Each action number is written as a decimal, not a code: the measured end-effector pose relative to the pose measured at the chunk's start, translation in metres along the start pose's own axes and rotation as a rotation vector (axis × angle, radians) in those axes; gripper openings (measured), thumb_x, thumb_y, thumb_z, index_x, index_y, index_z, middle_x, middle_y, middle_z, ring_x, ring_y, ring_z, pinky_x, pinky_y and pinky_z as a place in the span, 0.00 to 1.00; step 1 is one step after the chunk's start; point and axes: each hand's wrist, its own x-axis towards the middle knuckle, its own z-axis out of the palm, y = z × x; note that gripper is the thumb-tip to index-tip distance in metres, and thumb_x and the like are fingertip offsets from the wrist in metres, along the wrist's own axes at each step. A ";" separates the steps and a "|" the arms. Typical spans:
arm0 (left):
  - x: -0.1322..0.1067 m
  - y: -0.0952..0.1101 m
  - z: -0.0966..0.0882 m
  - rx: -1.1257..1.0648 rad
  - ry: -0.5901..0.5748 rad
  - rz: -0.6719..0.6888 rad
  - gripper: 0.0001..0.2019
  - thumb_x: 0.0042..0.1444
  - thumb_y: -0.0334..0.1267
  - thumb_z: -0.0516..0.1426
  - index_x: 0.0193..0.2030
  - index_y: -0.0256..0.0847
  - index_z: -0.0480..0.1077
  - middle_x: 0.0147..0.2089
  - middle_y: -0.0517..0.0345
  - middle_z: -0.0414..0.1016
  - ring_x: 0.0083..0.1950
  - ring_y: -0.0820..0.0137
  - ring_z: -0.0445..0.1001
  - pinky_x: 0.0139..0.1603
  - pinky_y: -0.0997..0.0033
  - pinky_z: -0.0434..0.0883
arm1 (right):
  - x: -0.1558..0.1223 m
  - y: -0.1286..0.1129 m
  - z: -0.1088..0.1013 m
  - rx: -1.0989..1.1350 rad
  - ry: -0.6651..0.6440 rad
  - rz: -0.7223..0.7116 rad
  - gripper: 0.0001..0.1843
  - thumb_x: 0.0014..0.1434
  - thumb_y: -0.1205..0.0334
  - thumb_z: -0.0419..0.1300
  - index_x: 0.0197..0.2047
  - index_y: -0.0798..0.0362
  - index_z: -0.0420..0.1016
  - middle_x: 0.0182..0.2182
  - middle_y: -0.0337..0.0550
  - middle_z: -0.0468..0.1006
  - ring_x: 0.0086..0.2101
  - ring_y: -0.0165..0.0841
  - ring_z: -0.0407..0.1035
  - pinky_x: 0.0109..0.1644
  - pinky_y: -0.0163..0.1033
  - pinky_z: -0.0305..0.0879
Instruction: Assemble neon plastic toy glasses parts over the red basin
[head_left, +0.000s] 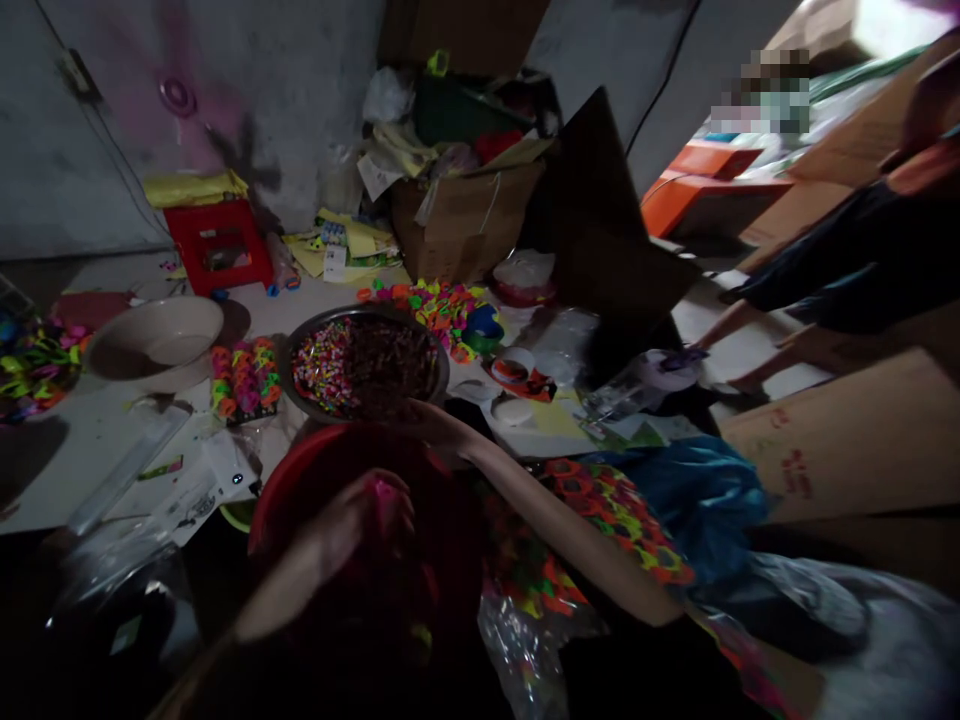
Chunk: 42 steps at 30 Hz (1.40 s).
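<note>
My left hand [352, 525] hovers over a red basin [300, 480] with its fingers curled round a small pink piece [386, 497]. My right hand [431, 420] reaches forward to the near rim of a metal bowl [365, 365] filled with small colourful beads; its fingers are dim and partly hidden, so I cannot say if they hold anything. A packet of bright neon rings [244, 380] lies just left of the metal bowl. More neon pieces [435, 300] are heaped behind it.
A pale empty bowl [161, 340] sits at the left, a red stool [217, 245] behind it. A cardboard box [465, 215] of clutter stands at the back. Clear plastic bags [517, 640] and a blue bag [697, 495] lie near me. Another person's legs [825, 270] are at the right.
</note>
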 end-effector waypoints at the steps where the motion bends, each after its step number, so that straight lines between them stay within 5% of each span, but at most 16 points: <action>1: 0.010 -0.002 -0.015 0.005 0.074 0.003 0.18 0.58 0.46 0.58 0.52 0.40 0.68 0.53 0.49 0.72 0.45 0.67 0.74 0.36 0.70 0.73 | -0.010 -0.002 0.006 0.007 -0.042 -0.004 0.19 0.47 0.46 0.64 0.29 0.55 0.71 0.22 0.36 0.70 0.23 0.27 0.61 0.27 0.32 0.59; 4: 0.021 -0.006 -0.050 0.090 0.291 0.011 0.16 0.52 0.42 0.62 0.46 0.40 0.70 0.50 0.51 0.73 0.48 0.64 0.73 0.34 0.74 0.72 | -0.036 -0.012 0.018 -0.033 -0.113 -0.059 0.18 0.53 0.48 0.61 0.33 0.56 0.75 0.26 0.38 0.73 0.27 0.28 0.63 0.31 0.32 0.59; 6: 0.017 -0.004 -0.056 0.205 0.402 0.040 0.17 0.52 0.44 0.60 0.48 0.40 0.69 0.49 0.52 0.74 0.49 0.64 0.73 0.38 0.72 0.72 | -0.047 -0.021 0.025 -0.069 -0.136 -0.114 0.17 0.56 0.50 0.59 0.37 0.57 0.77 0.28 0.40 0.76 0.29 0.29 0.66 0.33 0.33 0.61; 10: 0.006 0.004 -0.041 0.534 0.487 0.182 0.17 0.57 0.47 0.56 0.50 0.41 0.68 0.47 0.55 0.74 0.43 0.68 0.74 0.40 0.72 0.72 | -0.060 -0.039 0.036 -0.081 -0.119 -0.203 0.14 0.59 0.56 0.58 0.42 0.56 0.75 0.33 0.43 0.79 0.32 0.31 0.71 0.36 0.33 0.63; 13: 0.001 0.008 -0.027 0.696 0.530 0.356 0.14 0.60 0.45 0.55 0.49 0.42 0.66 0.49 0.55 0.74 0.48 0.67 0.74 0.46 0.68 0.72 | -0.065 -0.049 0.038 -0.102 -0.080 -0.259 0.11 0.60 0.57 0.58 0.42 0.54 0.73 0.33 0.43 0.79 0.31 0.31 0.72 0.35 0.33 0.65; 17: -0.006 0.012 -0.016 0.860 0.527 0.452 0.09 0.63 0.42 0.53 0.48 0.43 0.67 0.49 0.55 0.74 0.53 0.67 0.72 0.55 0.64 0.69 | -0.069 -0.057 0.035 -0.084 -0.097 -0.330 0.06 0.61 0.62 0.58 0.40 0.53 0.73 0.36 0.43 0.80 0.34 0.31 0.74 0.38 0.33 0.68; 24: -0.008 0.014 -0.012 0.944 0.500 0.564 0.07 0.60 0.38 0.57 0.44 0.43 0.69 0.45 0.57 0.75 0.48 0.69 0.74 0.52 0.68 0.70 | -0.076 -0.064 0.031 -0.067 0.008 -0.416 0.07 0.60 0.65 0.60 0.43 0.52 0.75 0.38 0.43 0.79 0.36 0.31 0.74 0.40 0.33 0.70; 33: -0.005 0.017 -0.014 1.119 0.511 0.420 0.07 0.56 0.27 0.57 0.39 0.43 0.67 0.43 0.58 0.72 0.46 0.69 0.74 0.49 0.67 0.71 | -0.082 -0.068 0.047 0.011 -0.098 -0.414 0.09 0.62 0.60 0.59 0.45 0.52 0.74 0.37 0.43 0.79 0.35 0.29 0.74 0.38 0.31 0.70; 42: -0.014 0.021 -0.011 1.054 0.480 0.535 0.03 0.61 0.37 0.55 0.39 0.43 0.69 0.44 0.58 0.73 0.47 0.70 0.73 0.50 0.70 0.69 | -0.074 -0.063 0.047 0.043 -0.050 -0.324 0.08 0.60 0.61 0.59 0.43 0.53 0.75 0.37 0.42 0.80 0.34 0.30 0.75 0.36 0.31 0.70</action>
